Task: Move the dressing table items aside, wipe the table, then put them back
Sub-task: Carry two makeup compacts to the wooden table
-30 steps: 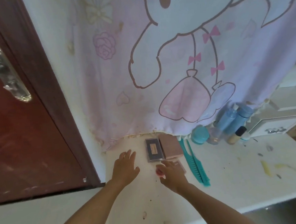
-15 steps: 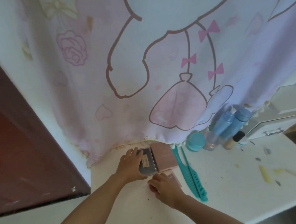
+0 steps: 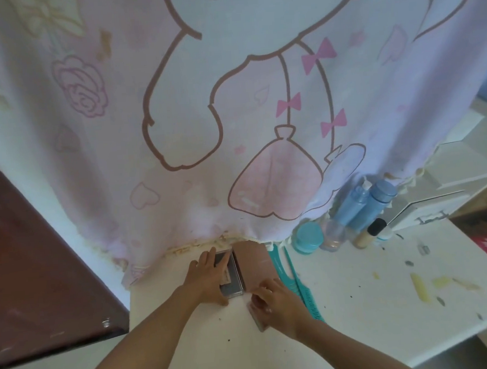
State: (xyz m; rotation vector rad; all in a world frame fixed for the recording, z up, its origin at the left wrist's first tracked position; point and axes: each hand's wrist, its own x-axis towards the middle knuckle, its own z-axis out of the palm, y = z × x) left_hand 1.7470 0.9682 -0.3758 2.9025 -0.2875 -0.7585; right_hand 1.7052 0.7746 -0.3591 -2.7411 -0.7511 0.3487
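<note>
On the white dressing table (image 3: pixel 360 305), a grey palette case (image 3: pixel 234 283) lies beside a flat pink box (image 3: pixel 253 263) under the curtain's hem. My left hand (image 3: pixel 207 277) lies over the grey case, fingers across its top and thumb at its near edge. My right hand (image 3: pixel 275 300) has its fingers curled round a small pink compact (image 3: pixel 257 320) just in front of the pink box. Two teal combs (image 3: pixel 289 276) lie to the right of my right hand.
A teal jar (image 3: pixel 308 237), a small clear jar (image 3: pixel 334 237), two blue bottles (image 3: pixel 362 205) and a foundation bottle (image 3: pixel 368 233) stand at the back right. A cartoon curtain (image 3: pixel 231 113) hangs behind. A brown door (image 3: pixel 41 270) is at left. Yellow smears (image 3: pixel 422 287) mark the table.
My left hand moved from the bare table onto the grey palette case and took hold of it. My right hand stayed on the small pink compact. The view shifted right.
</note>
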